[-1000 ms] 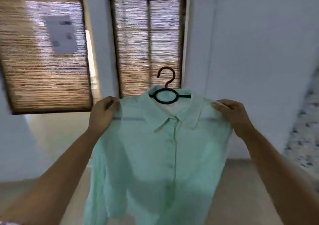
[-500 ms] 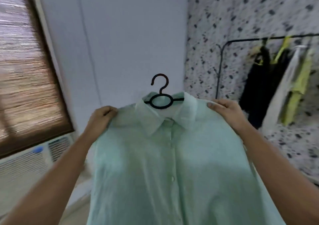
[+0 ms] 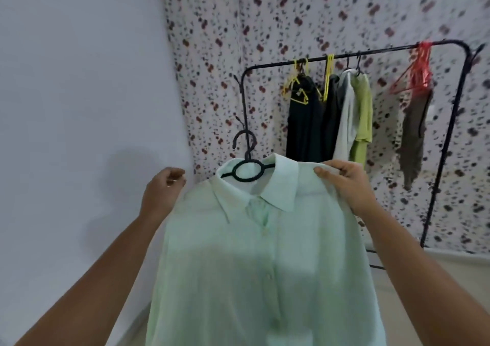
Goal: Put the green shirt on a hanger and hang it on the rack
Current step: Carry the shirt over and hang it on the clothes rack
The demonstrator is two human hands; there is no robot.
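1. Turning away from the window, the view has now come round to the rack (image 3: 371, 52), which stands in full sight against the spotted cloth (image 3: 265, 14) on the wall.
2. The green shirt (image 3: 238, 266) is already on the black hanger (image 3: 248, 160). It is held up in front of the person, and the hook stands free above the collar.
3. The right hand (image 3: 342, 183) grips the shirt's shoulder, fingers curled over the cloth and, I judge, over the hanger arm under it.
4. The left hand (image 3: 163, 189) was pinching the other shoulder half a second ago. Now it is just beside that shoulder with curled fingers, and I cannot tell if it holds any cloth.
5. I judge that the first half of the task is done and only the hanging remains.
6. The rack is well apart from the shirt. On its bar hang dark garments (image 3: 305, 122), a yellow-green top (image 3: 362, 117) and red hangers (image 3: 416, 72).
7. A bare piece of bar lies between the yellow-green top and the red hangers, so the hook could probably go there.
8. With perhaps one hand carrying it, the shirt could tilt or slip off the hanger.
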